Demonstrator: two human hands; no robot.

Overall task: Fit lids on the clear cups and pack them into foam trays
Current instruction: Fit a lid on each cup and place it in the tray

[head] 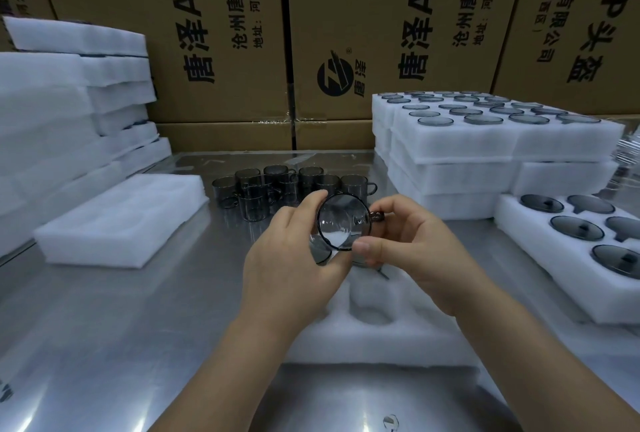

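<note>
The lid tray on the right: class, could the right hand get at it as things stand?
Probably yes, once freed: the right hand pinches the cup with the left hand, but only bare table lies between it and the lid tray.

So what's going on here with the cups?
A person holds one clear cup in both hands, the left hand round its side, the right hand at its handle side, above a foam tray whose visible pocket is empty. More cups stand grouped on the table behind. Lids sit in a tray to the right, beside stacked trays.
</note>
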